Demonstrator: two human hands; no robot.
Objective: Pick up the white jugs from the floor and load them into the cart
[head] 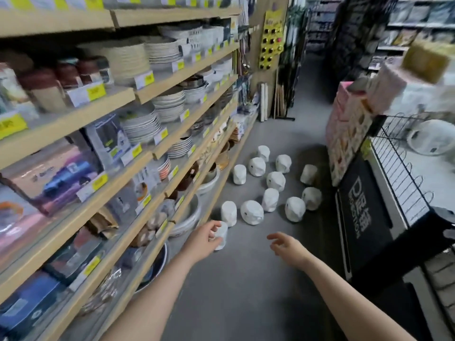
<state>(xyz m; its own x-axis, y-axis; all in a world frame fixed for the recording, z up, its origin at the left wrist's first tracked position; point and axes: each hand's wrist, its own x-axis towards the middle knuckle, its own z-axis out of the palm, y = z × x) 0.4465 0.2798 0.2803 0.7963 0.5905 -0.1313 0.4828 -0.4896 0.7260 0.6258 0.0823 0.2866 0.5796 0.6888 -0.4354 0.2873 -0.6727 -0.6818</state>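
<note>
A: Where are the jugs sitting, and which hand is working on them?

B: A loose cluster of white jugs (275, 180) is standing and lying on the grey floor (246, 279) between the shelving (118, 153) and the wire cart (403, 173). The left hand (205, 238) is curling its fingers round the nearest jug (221, 236), the one closest to the person, just beside the bottom shelf.

A: And the right hand?

B: The right hand (286, 246) is hovering above bare floor with its fingers spread and loose, gripping nothing. The next jugs are lying ahead of it, further down the aisle.

A: How is the gripped jug lying?

B: It is standing roughly upright, its long axis vertical, and the fingers are wrapping its side. Blur is hiding any handle.

A: Which way is the load going?

B: Probably across to the person's right, since the cart is standing there, and one white jug (430, 136) seems to be lying in it already.
</note>
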